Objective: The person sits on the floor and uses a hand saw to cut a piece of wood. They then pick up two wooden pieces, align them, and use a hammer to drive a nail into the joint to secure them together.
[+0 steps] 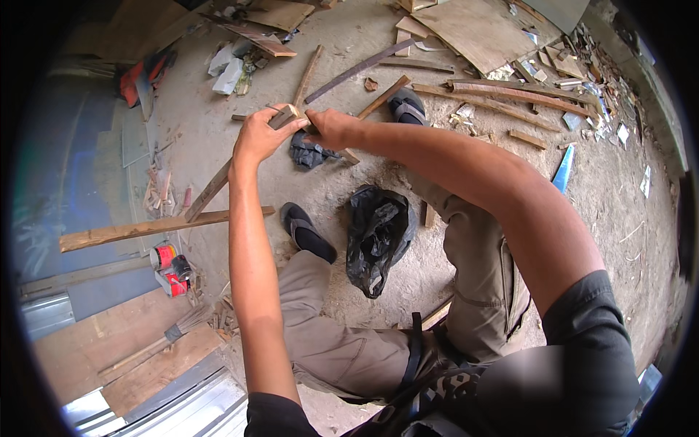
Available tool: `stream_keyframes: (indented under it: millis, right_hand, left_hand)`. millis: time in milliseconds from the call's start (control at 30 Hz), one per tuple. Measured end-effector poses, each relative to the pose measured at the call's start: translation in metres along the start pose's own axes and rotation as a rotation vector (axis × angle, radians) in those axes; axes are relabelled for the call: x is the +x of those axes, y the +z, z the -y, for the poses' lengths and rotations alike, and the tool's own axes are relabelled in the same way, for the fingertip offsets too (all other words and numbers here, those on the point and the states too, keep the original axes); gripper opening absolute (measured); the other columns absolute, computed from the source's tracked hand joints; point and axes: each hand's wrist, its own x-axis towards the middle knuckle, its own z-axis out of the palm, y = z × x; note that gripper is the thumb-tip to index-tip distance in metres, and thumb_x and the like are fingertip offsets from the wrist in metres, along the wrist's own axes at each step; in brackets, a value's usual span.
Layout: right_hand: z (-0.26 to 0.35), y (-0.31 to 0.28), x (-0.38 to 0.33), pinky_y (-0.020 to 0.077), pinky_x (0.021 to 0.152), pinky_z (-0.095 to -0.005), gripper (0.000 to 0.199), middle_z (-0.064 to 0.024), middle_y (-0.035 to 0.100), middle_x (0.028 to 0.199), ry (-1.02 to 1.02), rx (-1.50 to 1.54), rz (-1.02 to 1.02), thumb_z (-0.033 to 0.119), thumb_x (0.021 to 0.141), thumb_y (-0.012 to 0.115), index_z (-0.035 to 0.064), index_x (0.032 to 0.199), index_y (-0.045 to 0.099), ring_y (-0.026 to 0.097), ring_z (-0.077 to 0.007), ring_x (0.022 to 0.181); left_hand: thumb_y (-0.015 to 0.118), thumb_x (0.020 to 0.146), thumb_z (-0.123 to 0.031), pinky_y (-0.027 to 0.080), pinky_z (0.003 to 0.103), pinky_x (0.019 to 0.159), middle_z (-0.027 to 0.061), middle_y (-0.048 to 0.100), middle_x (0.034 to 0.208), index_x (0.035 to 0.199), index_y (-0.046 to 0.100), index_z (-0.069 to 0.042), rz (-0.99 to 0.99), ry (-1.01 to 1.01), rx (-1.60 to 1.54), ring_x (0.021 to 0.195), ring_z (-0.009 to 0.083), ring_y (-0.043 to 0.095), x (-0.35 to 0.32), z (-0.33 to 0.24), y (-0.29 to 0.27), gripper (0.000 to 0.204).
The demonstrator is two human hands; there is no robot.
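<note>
My left hand [256, 138] is wrapped round a narrow wooden strip [211, 188] close to its upper end. The strip slants down to the left, where its lower end meets a longer wooden batten [145, 230]. Beside that upper end is my right hand [331, 131], its fingers curled together; what they hold, if anything, is hidden. A thin, dark sliver shows just above my left hand, too small to name. Below my right hand lies a small crumpled black plastic bag [309, 154]. A larger black plastic bag [377, 237] lies on the ground between my legs.
Several wooden strips [480, 108] and a plywood sheet [480, 33] lie ahead to the right, among scraps. A blue-handled saw-like blade [563, 169] lies right of my knee. Red-labelled cans [166, 256] stand at left, near a broom-like bundle [186, 324] and boards [164, 368].
</note>
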Motion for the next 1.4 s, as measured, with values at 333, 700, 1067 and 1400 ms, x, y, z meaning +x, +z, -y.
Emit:
stream_keyframes:
  millis: [333,700,1067,1400]
  right_hand:
    - [-0.016,-0.02,0.014,0.0365,0.104,-0.0396,0.066,-0.017,0.055,0.137,0.248,0.869,0.011,0.052,0.1,0.03,0.0003,0.128,0.059,0.053,-0.0299,0.12]
    - [0.004,0.031,0.018,0.0371,0.105,-0.0377,0.073,-0.0207,0.058,0.128,0.157,0.967,-0.169,0.056,0.101,0.028,-0.0048,0.131,0.054,0.051,-0.0287,0.123]
    - [-0.001,0.034,0.017,0.0363,0.106,-0.0398,0.071,-0.0239,0.059,0.126,0.103,0.902,-0.228,0.054,0.102,0.023,-0.0049,0.127,0.055,0.052,-0.0348,0.123]
    - [-0.001,0.028,0.014,0.0342,0.108,-0.0398,0.069,-0.0249,0.057,0.129,0.03,0.83,-0.196,0.05,0.104,0.018,-0.0046,0.129,0.053,0.05,-0.0363,0.126]
  left_hand:
    - [0.08,0.08,-0.029,0.05,0.028,0.073,0.006,0.073,0.085,0.105,0.072,-0.004,0.012,0.015,-0.025,0.076,0.0095,0.062,-0.001,-0.008,-0.002,0.036]
    - [0.077,0.081,-0.028,0.052,0.032,0.071,0.0113,0.073,0.086,0.107,0.071,-0.004,-0.001,0.025,0.003,0.077,0.0171,0.067,-0.002,0.005,-0.002,0.036]
    - [0.079,0.08,-0.024,0.052,0.03,0.07,0.0097,0.072,0.085,0.107,0.071,-0.003,-0.016,0.039,0.008,0.077,0.0125,0.065,0.001,0.001,0.002,0.036]
    - [0.081,0.077,-0.024,0.053,0.032,0.074,0.0148,0.073,0.091,0.107,0.07,0.001,-0.05,0.006,0.06,0.079,0.016,0.068,0.0,-0.004,0.001,0.04]
